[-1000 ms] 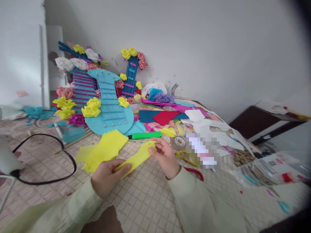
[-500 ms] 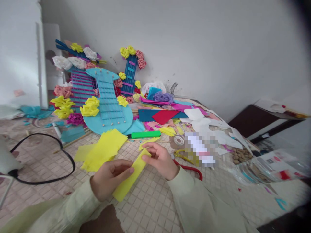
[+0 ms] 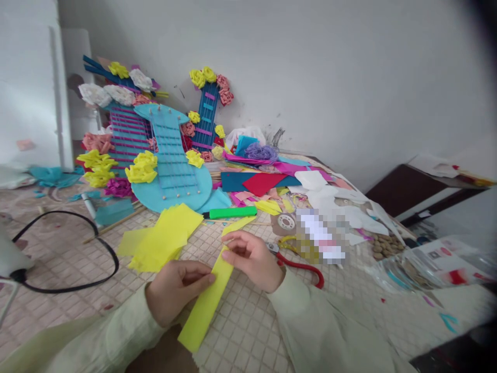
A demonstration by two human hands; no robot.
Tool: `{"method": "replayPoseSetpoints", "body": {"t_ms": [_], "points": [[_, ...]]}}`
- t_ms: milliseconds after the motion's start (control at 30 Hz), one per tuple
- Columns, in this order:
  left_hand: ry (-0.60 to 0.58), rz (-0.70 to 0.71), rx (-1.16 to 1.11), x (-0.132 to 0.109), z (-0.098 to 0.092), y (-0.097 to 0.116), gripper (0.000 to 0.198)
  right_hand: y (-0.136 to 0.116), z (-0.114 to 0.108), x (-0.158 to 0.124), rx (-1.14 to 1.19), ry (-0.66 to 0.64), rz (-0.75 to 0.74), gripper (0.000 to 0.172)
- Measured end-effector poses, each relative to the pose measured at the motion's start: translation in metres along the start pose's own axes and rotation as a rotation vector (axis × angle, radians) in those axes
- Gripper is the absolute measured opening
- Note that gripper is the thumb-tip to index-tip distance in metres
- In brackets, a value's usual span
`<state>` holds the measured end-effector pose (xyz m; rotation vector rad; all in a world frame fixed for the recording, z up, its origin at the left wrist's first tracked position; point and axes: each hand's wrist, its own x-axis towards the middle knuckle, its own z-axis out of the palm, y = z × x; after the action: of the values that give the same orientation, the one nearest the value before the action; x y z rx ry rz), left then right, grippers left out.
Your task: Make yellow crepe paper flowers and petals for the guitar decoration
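Between my hands a strip of yellow crepe paper (image 3: 205,308) slants from upper right to lower left above the tiled tabletop. My left hand (image 3: 178,290) pinches it near the middle of its left edge, thumb on top. At the upper end, my right hand (image 3: 254,259) grips the strip between thumb and fingers. The strip's lower end hangs free. Left of the hands lies a loose stack of yellow crepe paper (image 3: 159,241). Another yellow scrap (image 3: 238,225) lies just beyond my right fingers, below a green highlighter (image 3: 233,212).
Blue paper guitar shapes (image 3: 171,155) with paper flowers lean at the back. Red-handled pliers (image 3: 301,267) and a tape roll (image 3: 286,221) lie to the right, near white paper scraps (image 3: 349,212). A glue gun (image 3: 13,259) with a black cord (image 3: 116,254) is at left.
More of the yellow strip now extends down toward me below my left hand. Both hands have shifted slightly, still holding the strip. The view has tilted a little.
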<state>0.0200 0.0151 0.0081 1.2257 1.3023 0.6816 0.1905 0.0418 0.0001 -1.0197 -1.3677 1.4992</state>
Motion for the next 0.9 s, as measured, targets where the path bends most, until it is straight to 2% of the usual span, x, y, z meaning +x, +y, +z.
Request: {"method": "replayPoseSetpoints", "body": {"t_ms": [167, 300, 400, 633, 900], "points": [[0.068, 0.011, 0.035, -0.001, -0.001, 0.003, 0.017, -0.001, 0.002, 0.000, 0.100, 0.056, 0.054, 0.030], [0.101, 0.056, -0.007, 0.001, -0.002, 0.000, 0.022, -0.001, 0.004, 0.000, 0.106, 0.000, 0.120, 0.026], [0.115, 0.076, -0.043, 0.002, -0.002, -0.003, 0.022, -0.002, 0.004, -0.001, 0.054, -0.028, 0.097, 0.029], [0.114, 0.054, -0.067, 0.001, -0.003, -0.003, 0.024, -0.003, 0.003, -0.002, 0.029, 0.052, 0.080, 0.026], [0.104, 0.096, -0.020, 0.003, -0.004, -0.007, 0.022, -0.004, 0.004, 0.000, 0.045, 0.130, 0.062, 0.023]]}}
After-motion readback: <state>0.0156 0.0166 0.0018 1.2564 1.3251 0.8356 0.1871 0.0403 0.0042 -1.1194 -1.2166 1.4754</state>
